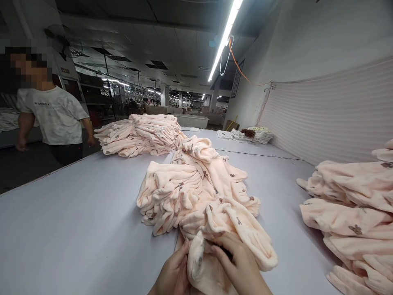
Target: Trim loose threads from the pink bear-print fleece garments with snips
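Note:
At the bottom centre, my left hand (173, 271) and my right hand (239, 264) both grip a peach fleece garment (201, 262) with small brown prints. This piece is the near end of a long heap of the same garments (196, 188) that runs away from me along the middle of the pale grey table (76, 221). My left fingers pinch the garment's left edge. My right fingers press into its folds from the right.
Another peach pile (141, 134) lies further back on the left, a third (356, 205) at the right edge. Folded white pieces (251, 135) sit far back. A person in a white T-shirt (52, 119) stands left of the table. A white wall runs along the right.

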A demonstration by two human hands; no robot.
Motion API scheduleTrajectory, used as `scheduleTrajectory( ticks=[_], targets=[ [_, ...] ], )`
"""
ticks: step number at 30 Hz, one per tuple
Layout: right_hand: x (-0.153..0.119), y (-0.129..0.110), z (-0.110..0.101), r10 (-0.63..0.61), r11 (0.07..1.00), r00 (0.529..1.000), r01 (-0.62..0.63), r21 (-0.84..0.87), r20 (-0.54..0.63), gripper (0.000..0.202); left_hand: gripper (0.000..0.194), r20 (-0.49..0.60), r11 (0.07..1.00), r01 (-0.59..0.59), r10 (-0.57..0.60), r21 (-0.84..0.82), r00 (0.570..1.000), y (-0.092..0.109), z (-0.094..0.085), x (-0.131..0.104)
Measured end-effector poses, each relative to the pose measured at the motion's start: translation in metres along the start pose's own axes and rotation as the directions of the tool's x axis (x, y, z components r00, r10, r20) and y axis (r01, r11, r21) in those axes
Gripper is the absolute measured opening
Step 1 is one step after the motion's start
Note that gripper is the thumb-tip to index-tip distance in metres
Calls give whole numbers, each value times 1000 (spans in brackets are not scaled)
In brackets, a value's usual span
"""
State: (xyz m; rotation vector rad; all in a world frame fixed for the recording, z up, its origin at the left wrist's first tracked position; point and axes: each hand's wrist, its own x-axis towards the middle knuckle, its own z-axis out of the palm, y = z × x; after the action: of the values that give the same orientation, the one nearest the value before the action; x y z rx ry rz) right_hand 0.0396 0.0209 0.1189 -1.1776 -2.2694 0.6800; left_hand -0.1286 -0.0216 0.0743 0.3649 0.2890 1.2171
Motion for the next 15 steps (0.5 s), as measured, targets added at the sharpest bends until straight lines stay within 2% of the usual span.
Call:
scheduleTrajectory(
  ticks=[3, 6, 10, 13, 15],
  targets=[
    [-4, -2, 6, -32, 990, 998, 39, -135, 51, 20, 45, 10, 999, 38, -38, 38, 999, 0, 1, -1],
    [-5, -4, 12, -34, 982, 999, 38, -185, 26, 20, 46, 15, 997, 40, -41, 72, 999, 0, 3, -4],
    [-1, 5, 4, -8, 1000, 1000, 8, -22, -20, 20, 43, 2, 992, 23, -24, 121, 1000, 3, 11, 2],
    [-1, 21, -13, 103, 983, 990, -86, 159, -97, 28, 37, -52, 978, -8, 19, 208, 998, 8, 17, 26],
    [-8, 30, -21, 178, 954, 973, -135, 266, -145, 34, 38, -91, 969, 16, 7, 248, 996, 11, 16, 48]
  ],
)
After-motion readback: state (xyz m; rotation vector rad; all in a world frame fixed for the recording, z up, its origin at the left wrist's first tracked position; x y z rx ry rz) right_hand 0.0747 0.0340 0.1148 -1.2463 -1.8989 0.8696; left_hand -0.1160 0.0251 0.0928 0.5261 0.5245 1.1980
